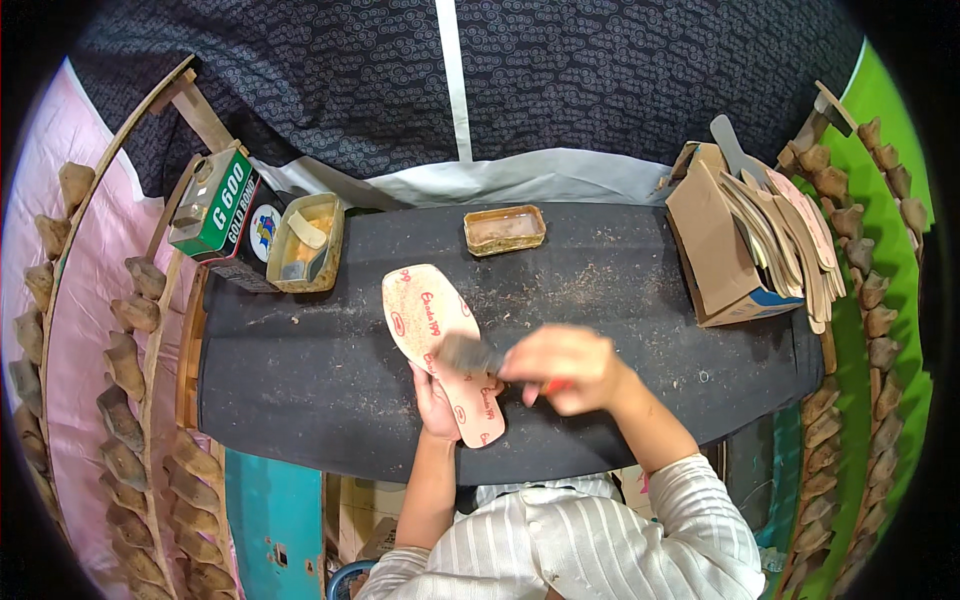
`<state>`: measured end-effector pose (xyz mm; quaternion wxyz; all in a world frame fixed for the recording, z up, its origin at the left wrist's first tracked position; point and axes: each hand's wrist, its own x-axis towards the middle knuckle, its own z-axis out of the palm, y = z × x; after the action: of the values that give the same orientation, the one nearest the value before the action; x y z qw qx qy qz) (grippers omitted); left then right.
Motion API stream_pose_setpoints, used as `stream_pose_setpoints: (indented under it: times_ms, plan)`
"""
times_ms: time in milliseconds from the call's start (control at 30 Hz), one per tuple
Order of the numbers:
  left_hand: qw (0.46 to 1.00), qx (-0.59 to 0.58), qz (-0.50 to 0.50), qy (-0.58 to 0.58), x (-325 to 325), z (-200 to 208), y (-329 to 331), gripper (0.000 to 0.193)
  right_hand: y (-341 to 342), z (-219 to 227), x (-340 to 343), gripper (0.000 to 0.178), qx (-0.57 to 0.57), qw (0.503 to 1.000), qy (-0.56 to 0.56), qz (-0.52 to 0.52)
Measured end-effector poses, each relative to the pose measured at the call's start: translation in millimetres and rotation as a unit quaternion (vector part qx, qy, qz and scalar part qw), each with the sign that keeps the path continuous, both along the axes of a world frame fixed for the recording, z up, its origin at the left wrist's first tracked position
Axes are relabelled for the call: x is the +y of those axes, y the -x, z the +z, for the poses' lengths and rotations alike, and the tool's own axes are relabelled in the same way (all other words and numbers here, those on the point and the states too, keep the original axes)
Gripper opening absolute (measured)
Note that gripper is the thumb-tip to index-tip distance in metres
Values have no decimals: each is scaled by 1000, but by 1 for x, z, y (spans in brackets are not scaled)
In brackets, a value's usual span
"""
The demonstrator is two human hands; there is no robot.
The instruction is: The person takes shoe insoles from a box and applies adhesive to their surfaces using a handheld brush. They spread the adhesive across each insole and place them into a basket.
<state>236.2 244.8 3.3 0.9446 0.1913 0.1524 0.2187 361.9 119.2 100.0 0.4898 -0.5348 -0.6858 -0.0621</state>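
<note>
My left hand (436,405) is wrapped around the waist of a pink sole-shaped insole board (425,310) with red print, holding it above the dark table. The board lies slanted, its broad end away from me and its narrow end near me. Over its middle, my right hand (565,368) grips a brush-like tool (468,354) with a broad grey-brown head. Motion smears the tool and the right fingers, so its exact kind is hard to make out. A spot of red shows beside those fingers. The tool's head covers part of the board.
On the left of the black-covered table (330,400) stand a green and black can (222,215) and a tub (325,268) with a scraper inside. A shallow yellowish tray (503,245) sits at the back. A cardboard box (720,260) holds insole boards. Racks of shoe lasts (125,365) flank both sides.
</note>
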Motion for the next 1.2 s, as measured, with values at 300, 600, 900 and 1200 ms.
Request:
stream_pose_setpoints:
  times_ms: [300, 600, 900, 1200]
  plan:
    - [987, -128, -79, -64, 13, -25, 1, 82, -92, -37, 39, 33, 121, 948, 5, -294]
    - [989, -103, -78, -77, 13, -20, 4, 78, -107, -74, 87, 29, 7, 967, 54, -249]
    - [985, -147, -71, -53, 14, -22, 2, 81, -102, -60, 83, 27, 2, 960, 41, -278]
    - [985, -111, -91, -94, 15, -22, 4, 84, -15, 14, 60, 33, -1, 982, -50, -181]
